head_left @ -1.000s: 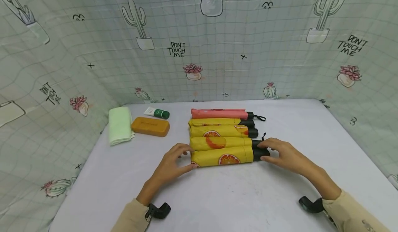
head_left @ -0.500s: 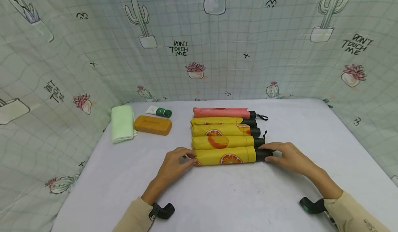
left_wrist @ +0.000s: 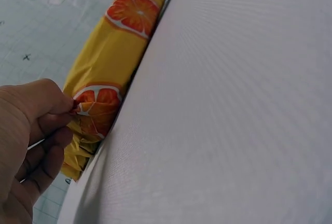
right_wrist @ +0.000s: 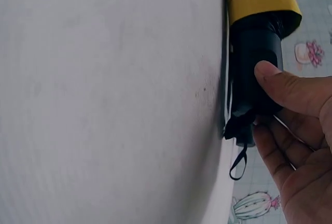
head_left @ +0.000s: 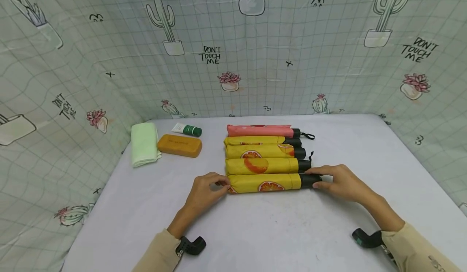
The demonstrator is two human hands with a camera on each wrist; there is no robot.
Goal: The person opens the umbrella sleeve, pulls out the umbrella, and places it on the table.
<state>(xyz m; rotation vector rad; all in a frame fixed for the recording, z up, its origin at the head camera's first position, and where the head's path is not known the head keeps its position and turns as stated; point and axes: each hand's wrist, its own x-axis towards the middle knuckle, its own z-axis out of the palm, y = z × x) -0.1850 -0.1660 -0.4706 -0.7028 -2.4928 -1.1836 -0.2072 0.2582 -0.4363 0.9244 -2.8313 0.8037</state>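
Left hand (head_left: 204, 191): pinching fabric end (left_wrist: 99, 114) of nearest yellow umbrella (head_left: 264, 183)
Right hand (head_left: 342, 184): pinching same umbrella's black handle (head_left: 309, 181)
Row's far end: pink umbrella (head_left: 260, 131)

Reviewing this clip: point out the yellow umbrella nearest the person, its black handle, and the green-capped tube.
Nearest yellow umbrella (head_left: 271, 183): head view, on the canopy's orange-slice print.
Black handle (right_wrist: 248, 76): right wrist view, mid-grip.
Green-capped tube (head_left: 186, 129): head view, around mid-length.
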